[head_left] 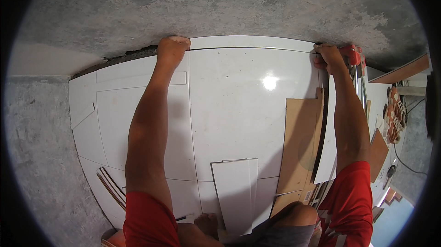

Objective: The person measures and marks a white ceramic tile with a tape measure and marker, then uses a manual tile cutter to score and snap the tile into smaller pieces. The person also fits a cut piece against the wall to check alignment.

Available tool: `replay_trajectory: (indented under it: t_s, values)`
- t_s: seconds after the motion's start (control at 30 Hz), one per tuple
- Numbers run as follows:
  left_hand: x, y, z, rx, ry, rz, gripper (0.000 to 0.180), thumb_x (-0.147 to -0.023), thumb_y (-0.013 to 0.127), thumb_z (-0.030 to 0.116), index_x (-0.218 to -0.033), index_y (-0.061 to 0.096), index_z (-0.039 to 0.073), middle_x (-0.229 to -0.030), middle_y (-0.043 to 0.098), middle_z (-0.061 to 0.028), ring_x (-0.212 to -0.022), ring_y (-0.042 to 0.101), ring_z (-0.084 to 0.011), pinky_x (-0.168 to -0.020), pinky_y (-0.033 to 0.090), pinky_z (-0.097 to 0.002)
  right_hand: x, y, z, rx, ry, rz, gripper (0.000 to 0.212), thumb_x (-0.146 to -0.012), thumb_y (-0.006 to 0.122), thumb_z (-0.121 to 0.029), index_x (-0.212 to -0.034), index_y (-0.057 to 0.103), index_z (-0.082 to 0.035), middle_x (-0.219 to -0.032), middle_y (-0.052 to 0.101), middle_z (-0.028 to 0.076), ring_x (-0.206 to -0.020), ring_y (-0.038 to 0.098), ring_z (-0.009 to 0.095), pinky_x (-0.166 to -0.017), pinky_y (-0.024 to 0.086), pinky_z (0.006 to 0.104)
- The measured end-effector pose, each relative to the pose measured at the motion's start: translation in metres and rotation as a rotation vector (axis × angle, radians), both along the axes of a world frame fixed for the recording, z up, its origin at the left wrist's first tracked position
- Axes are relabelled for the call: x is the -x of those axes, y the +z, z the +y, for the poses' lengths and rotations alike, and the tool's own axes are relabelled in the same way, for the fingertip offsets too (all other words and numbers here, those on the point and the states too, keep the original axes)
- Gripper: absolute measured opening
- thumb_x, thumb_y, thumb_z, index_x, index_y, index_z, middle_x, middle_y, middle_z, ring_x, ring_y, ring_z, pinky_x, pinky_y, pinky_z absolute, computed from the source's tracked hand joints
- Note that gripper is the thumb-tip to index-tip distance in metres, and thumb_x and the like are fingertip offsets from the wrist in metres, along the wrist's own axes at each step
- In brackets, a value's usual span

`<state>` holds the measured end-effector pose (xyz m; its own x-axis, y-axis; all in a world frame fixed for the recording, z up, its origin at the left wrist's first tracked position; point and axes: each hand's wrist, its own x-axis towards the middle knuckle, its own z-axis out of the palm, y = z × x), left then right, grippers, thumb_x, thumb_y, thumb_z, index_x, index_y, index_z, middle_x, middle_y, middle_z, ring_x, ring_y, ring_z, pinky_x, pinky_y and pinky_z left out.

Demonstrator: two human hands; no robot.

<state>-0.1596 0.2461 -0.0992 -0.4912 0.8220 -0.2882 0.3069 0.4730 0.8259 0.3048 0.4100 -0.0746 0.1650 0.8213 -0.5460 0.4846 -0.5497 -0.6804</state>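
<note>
White strip (252, 42) along wall (220, 8), between left grip (173, 50), right grip (330, 55).

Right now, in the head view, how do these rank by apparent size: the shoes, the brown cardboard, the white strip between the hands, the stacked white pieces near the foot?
1. Brown cardboard
2. Stacked white pieces
3. White strip, long but narrow
4. Shoes
</note>
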Motion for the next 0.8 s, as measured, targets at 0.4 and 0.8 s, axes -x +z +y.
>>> replay_trajectory:
  t_s: [0.4,0.8]
  values:
    - [0.002,0.010,-0.001,0.045,-0.027,-0.057,0.023,-0.083,0.072,0.012,-0.098,0.076,-0.004,-0.087,0.072,-0.0071,-0.082,0.064,-0.0141,-0.078,0.049,-0.0266,-0.002,0.001,-0.001,0.002,0.010,0.006,0.022,-0.094,0.072,-0.026,-0.106,0.068,-0.008,-0.097,0.063,0.004,-0.070,0.061,0.018,-0.063,0.058,0.0368]
    - [-0.005,0.025,-0.005,0.046,-0.020,-0.030,0.025,-0.082,0.073,0.014,-0.099,0.077,-0.003,-0.089,0.074,-0.0104,-0.085,0.066,-0.0165,-0.080,0.050,-0.0286,0.002,0.005,-0.005,-0.026,0.012,-0.008,0.017,-0.094,0.072,-0.024,-0.100,0.069,-0.009,-0.089,0.064,0.003,-0.064,0.060,0.015,-0.057,0.058,0.0339]
